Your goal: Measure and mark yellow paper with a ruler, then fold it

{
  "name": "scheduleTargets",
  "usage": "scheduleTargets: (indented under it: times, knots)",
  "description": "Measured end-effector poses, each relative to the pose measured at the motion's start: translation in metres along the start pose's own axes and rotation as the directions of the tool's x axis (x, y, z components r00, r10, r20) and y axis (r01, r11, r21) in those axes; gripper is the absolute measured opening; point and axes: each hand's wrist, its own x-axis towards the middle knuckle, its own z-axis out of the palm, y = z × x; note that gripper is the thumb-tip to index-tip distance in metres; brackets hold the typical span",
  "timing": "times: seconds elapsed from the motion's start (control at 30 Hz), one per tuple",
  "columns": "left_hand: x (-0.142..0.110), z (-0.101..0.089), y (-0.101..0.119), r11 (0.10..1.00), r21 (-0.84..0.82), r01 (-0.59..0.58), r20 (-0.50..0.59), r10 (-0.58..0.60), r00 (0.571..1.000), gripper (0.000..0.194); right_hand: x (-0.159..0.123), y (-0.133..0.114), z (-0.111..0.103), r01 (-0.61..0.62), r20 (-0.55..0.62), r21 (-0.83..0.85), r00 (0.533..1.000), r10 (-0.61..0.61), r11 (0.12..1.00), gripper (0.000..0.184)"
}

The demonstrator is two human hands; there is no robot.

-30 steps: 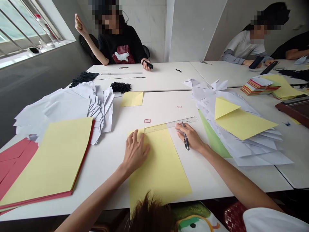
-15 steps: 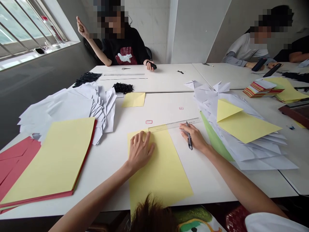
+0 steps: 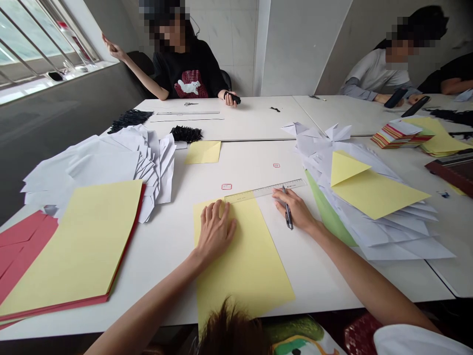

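My left hand (image 3: 216, 231) rests flat on a long pale yellow paper sheet (image 3: 244, 266), its fingers spread and holding nothing. A clear plastic ruler (image 3: 264, 191) lies across the sheet's far edge, and my left fingertips are just below it. My right hand (image 3: 293, 209) sits on the white table beside the sheet, gripping a black and silver pen (image 3: 287, 214). The pen's tip points down toward the ruler's far edge, but the fingers hide part of the pen.
Piles of folded white paper (image 3: 111, 167) (image 3: 369, 236) flank the work area, with yellow sheets on red paper (image 3: 70, 246) at left. Black fringed paper (image 3: 186, 133) lies ahead. Co-workers sit across the table, one with a hand (image 3: 231, 98) holding a dark object.
The person across the table has lowered a raised arm toward the left. My left hand has shifted slightly right on the sheet, and my view has moved a little.
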Motion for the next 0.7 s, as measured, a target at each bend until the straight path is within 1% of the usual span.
scheduleTargets:
  times: [0.23, 0.7]
  knots:
    - [0.0001, 0.0038, -0.0023, 0.999, -0.033, -0.015, 0.006, 0.016, 1.0, 0.058, 0.0005, -0.0032, -0.0002, -0.005, -0.001, 0.008, 1.0, 0.005, 1.0, 0.03]
    - [0.0008, 0.0031, -0.0008, 0.999, -0.04, 0.001, 0.01, -0.001, 1.0, 0.056, 0.0011, -0.0033, 0.0005, -0.006, 0.012, -0.009, 1.0, 0.006, 1.0, 0.029]
